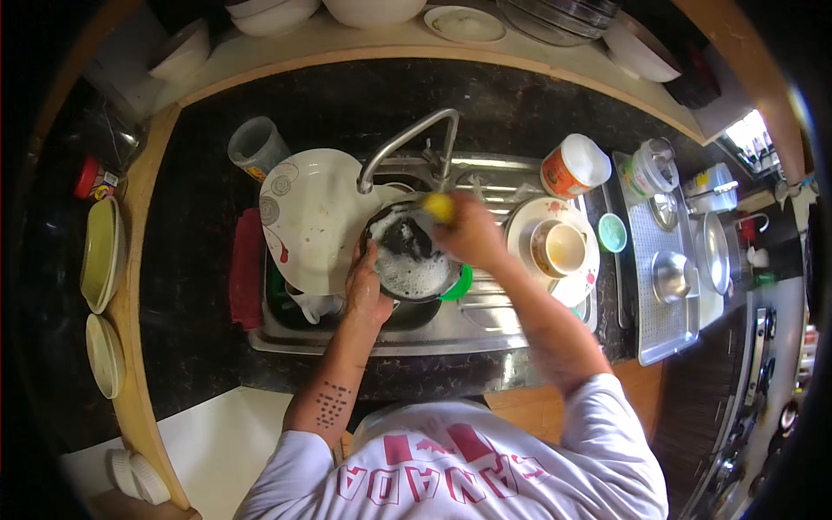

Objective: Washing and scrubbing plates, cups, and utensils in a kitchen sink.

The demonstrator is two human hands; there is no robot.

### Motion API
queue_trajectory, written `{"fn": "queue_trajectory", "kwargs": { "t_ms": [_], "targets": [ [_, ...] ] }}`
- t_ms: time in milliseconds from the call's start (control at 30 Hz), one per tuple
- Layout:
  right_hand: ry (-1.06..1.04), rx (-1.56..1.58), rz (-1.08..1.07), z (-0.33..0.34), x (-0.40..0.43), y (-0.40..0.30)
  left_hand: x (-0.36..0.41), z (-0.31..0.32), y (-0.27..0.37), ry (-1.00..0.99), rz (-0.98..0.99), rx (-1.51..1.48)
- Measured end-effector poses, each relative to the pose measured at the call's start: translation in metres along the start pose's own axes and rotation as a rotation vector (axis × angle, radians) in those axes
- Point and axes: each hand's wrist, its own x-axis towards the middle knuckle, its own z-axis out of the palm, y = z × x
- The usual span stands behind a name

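Note:
My left hand (367, 284) grips the left rim of a dark round pan (416, 276) that holds white suds, over the sink basin. At the pan's upper right, my right hand (467, 227) is closed on a yellow sponge (439, 207); hand and sponge are blurred. A large white oval plate (315, 221) with printed circles leans left of the pan. Something bright green (458, 284) shows beneath the pan's lower right edge. White crockery (314, 305) lies in the basin below the plate. The metal faucet (409, 133) arches above the pan.
Right on the drainboard (484, 325) stand a cup (564, 248) on stacked plates (523, 227) and a white tub (575, 167). Farther right are a small green bowl (611, 233) and a metal tray (656, 331). A red cloth (246, 270) hangs at the sink's left; a clear container (258, 146) stands behind.

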Motion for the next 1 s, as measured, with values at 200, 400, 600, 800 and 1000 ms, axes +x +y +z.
{"fn": "queue_trajectory", "kwargs": {
  "t_ms": [200,400,600,800,1000],
  "targets": [
    [-0.315,-0.219,-0.467,0.06,-0.013,-0.061,0.016,-0.034,0.023,-0.081,-0.041,-0.211],
    [-0.242,-0.379,-0.579,0.06,-0.008,-0.079,0.02,-0.054,0.035,-0.23,0.001,-0.235],
    [-0.018,-0.343,-0.392,0.056,-0.018,-0.082,0.015,-0.05,0.042,-0.216,0.097,-0.1],
    [-0.234,-0.315,-0.227,0.068,-0.031,-0.072,0.017,-0.048,0.039,-0.19,0.062,-0.101],
    [-0.159,-0.23,-0.444,0.068,-0.027,-0.062,0.023,-0.05,0.035,-0.19,0.06,-0.119]
  ]
}}
